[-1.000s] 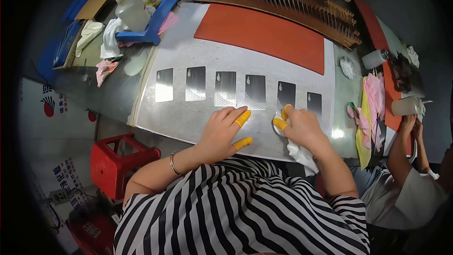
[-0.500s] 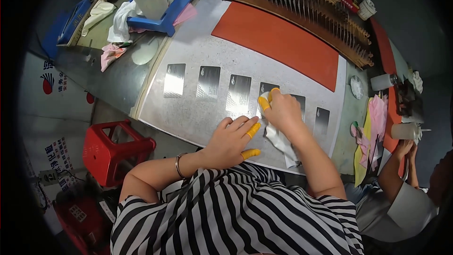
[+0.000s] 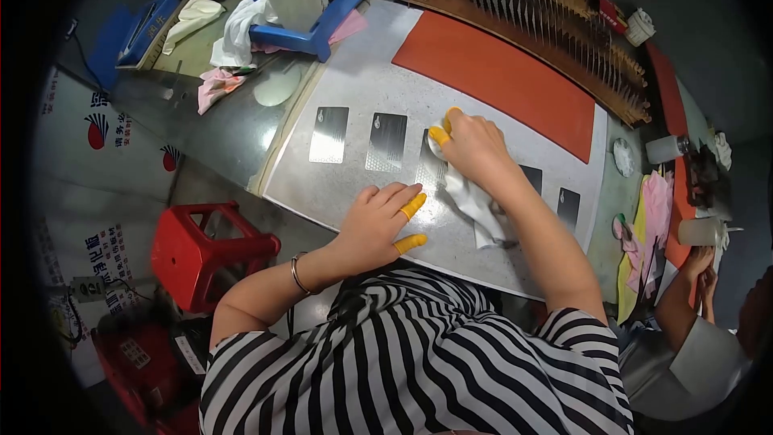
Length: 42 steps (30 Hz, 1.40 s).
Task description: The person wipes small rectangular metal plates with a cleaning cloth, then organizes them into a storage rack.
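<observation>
**Cloth hand over the third plate, bare hand braced beside it**

Head view: A person in a striped top leans over a grey tabletop on which a row of small dark rectangular plates runs from the person's left toward the right. The right hand, with yellow finger cots on two fingertips, is closed around a white cloth and presses it down on the third plate in the row; that plate shows only as a sliver at the hand's left edge, so its surface is mostly hidden. The cloth trails back from the grip toward the person's body. The left hand lies flat and spread on the tabletop, holding nothing, just short of the same plate on the near side, two fingers also capped in yellow. Two uncovered plates, the first plate and the second plate, lie to the left of the cloth hand, their long sides pointing away from the person; the left hand is the nearer one to them. Two more plates lie to the right, past the right forearm. Beyond the row sits an orange mat, and a red stool stands below the tabletop's left edge. Another person's hands work at the far right.
</observation>
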Motion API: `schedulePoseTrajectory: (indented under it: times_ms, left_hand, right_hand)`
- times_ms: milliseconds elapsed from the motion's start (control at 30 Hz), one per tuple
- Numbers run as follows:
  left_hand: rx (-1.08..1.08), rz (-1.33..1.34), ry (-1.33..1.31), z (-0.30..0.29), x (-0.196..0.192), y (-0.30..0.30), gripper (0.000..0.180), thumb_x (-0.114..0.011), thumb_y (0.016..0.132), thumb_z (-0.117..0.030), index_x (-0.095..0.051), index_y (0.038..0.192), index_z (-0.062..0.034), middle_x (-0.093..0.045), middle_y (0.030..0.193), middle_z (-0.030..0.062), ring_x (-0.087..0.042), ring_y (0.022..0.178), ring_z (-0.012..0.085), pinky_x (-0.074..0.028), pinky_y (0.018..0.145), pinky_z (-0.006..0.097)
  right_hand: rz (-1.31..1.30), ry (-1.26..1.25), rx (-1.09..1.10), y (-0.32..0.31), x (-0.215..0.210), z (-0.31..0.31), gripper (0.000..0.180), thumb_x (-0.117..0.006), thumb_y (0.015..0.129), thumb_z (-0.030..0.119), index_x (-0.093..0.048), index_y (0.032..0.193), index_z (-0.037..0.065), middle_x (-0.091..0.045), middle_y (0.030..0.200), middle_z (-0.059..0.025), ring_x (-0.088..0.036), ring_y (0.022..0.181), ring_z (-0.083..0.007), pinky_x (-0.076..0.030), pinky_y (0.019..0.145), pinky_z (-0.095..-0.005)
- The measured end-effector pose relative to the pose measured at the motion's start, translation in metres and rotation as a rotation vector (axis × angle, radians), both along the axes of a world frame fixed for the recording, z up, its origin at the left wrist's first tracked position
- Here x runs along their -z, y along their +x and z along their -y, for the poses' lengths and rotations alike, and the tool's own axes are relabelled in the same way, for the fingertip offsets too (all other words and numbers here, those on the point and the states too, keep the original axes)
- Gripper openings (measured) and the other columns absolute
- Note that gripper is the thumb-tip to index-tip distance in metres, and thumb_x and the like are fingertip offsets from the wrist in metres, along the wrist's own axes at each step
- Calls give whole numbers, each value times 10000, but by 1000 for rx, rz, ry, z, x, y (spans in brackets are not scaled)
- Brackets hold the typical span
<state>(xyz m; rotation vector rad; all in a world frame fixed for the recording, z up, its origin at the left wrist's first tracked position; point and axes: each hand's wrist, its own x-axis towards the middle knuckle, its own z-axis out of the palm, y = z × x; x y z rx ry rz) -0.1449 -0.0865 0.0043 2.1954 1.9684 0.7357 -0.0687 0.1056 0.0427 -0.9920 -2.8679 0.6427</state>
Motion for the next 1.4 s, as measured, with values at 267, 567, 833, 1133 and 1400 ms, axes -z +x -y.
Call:
schedulePoseTrajectory:
  times_ms: [267, 567, 833, 1133, 1400]
  left_hand:
    - [-14, 68, 27, 4, 5, -3, 477, -658, 741, -268, -532, 1116, 0, -490, 1242, 107, -472, 1086, 242, -352, 831, 373]
    - [-148, 164, 131, 20, 7, -43, 408, -657, 739, -186, -540, 1089, -11, -525, 1189, 100, -493, 1072, 265, -371, 849, 383]
    - [-105, -9, 114, 27, 5, -56, 445, -657, 738, -261, -539, 1084, -6, -528, 1190, 98, -497, 1054, 242, -379, 822, 361]
    - [-144, 0, 149, 26, 6, -55, 365, -670, 721, -236, -590, 981, 7, -560, 1150, 111, -515, 1039, 219, -390, 786, 347]
    - [-262, 152, 279, 47, 13, -84, 358, -687, 689, -135, -582, 1012, -23, -587, 1079, 98, -554, 955, 245, -402, 775, 357]
  right_hand:
    - [99, -8, -27, -8, 19, 26, 211, -568, 717, 115, -565, 813, -72, -620, 734, -256, -629, 698, -397, -508, 642, -440]
    - [157, -68, -190, 19, 10, 53, 196, -570, 694, 97, -547, 789, -73, -608, 686, -257, -626, 651, -379, -488, 620, -456]
    - [158, -9, -237, -33, -18, 36, 237, -543, 778, 181, -564, 873, -35, -617, 767, -237, -597, 736, -395, -460, 666, -457]
    - [37, 8, -142, -80, 21, 39, 180, -537, 725, 89, -565, 798, -74, -605, 777, -292, -613, 746, -426, -494, 678, -467]
    - [208, -155, -286, -49, 8, 81, 238, -549, 748, 146, -537, 843, -71, -593, 726, -291, -599, 726, -424, -460, 687, -485]
